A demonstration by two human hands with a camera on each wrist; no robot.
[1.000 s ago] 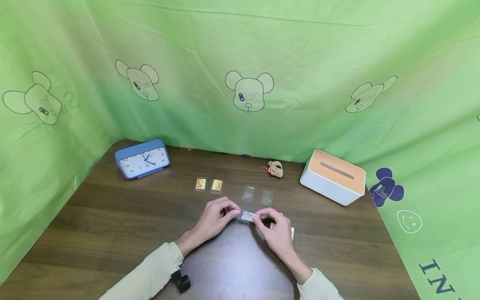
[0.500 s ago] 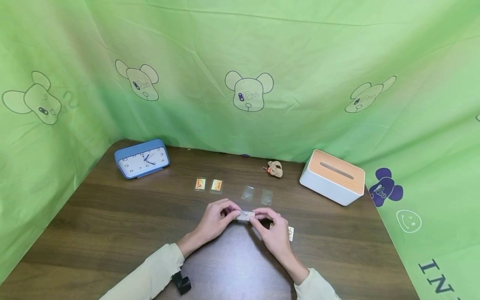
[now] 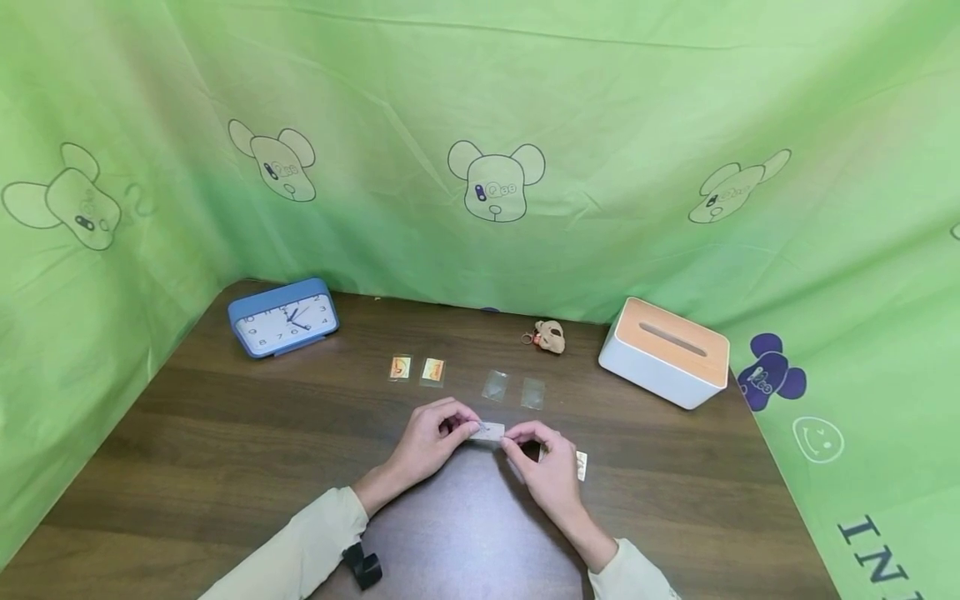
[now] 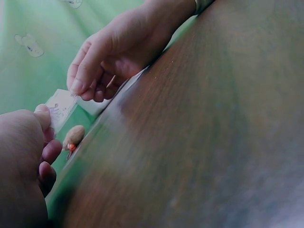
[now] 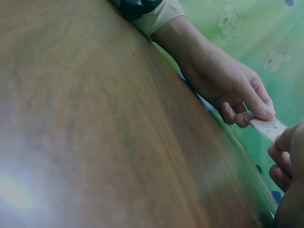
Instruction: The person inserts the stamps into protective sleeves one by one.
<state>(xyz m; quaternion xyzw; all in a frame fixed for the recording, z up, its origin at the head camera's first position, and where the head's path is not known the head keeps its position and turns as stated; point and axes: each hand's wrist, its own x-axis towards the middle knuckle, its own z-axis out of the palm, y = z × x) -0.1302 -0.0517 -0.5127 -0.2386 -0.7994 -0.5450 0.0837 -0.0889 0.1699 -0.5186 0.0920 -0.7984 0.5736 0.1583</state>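
Over the middle of the table, a small pale card [image 3: 489, 431] with printed marks is held up between both hands. My left hand [image 3: 429, 437] pinches its left end between thumb and fingers. At the opposite end, the thumb and forefinger of my right hand [image 3: 551, 471] pinch the card's edge. Clear film shows by the left fingertips in the right wrist view, at the end of the card [image 5: 268, 127]. Partly hidden behind the right hand, another light card [image 3: 582, 466] lies on the table. Beyond the hands lie two clear sleeves, a left one [image 3: 496, 386] and a right one [image 3: 533, 393].
Two orange picture cards in sleeves, one left [image 3: 401, 367] and one right [image 3: 432, 371], lie left of the clear sleeves. A blue clock [image 3: 285, 318] stands back left. Farther right are a tan plush keychain [image 3: 551, 337] and a tissue box [image 3: 665, 352]. Green cloth [image 3: 495, 258] surrounds the table [image 3: 225, 467].
My right hand has shifted slightly left. The pale card has slid left toward the left fingertips, covering the stretch where clear film showed. My left hand has hardly moved.
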